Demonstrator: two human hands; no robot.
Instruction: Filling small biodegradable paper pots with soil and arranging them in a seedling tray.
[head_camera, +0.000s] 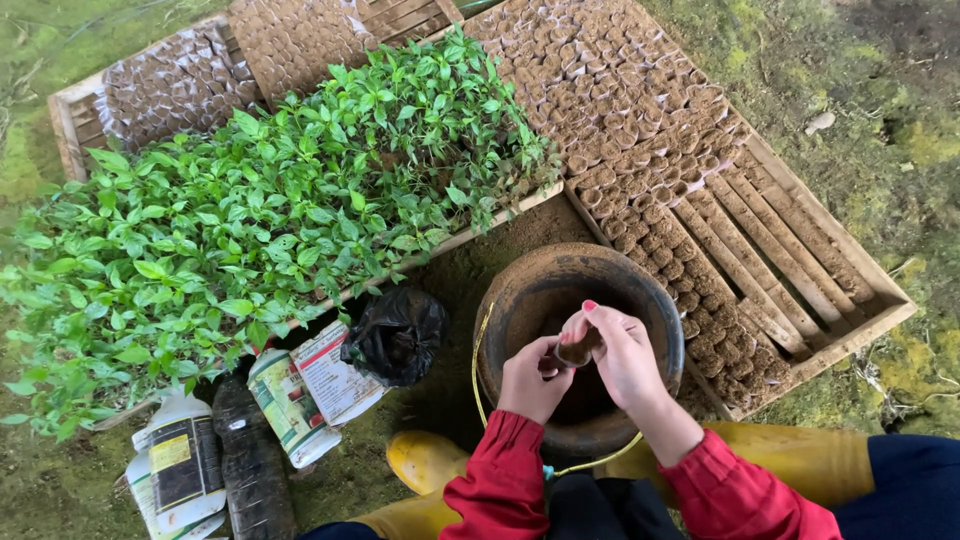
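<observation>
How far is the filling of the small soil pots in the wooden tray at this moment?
Done: rows of filled small pots cover most of the wooden tray. In hand: the left hand and right hand hold one small pot over the bucket. Left: the bare slats at the tray's near right end have no pots.

Over the bucket (515, 290), both hands (590, 365). Left of it, bag (397, 335), bottles (215, 450). Behind those, seedlings (260, 210). Right and behind, crate (850, 330) holding pots (630, 110). Below, boots (425, 460).
</observation>
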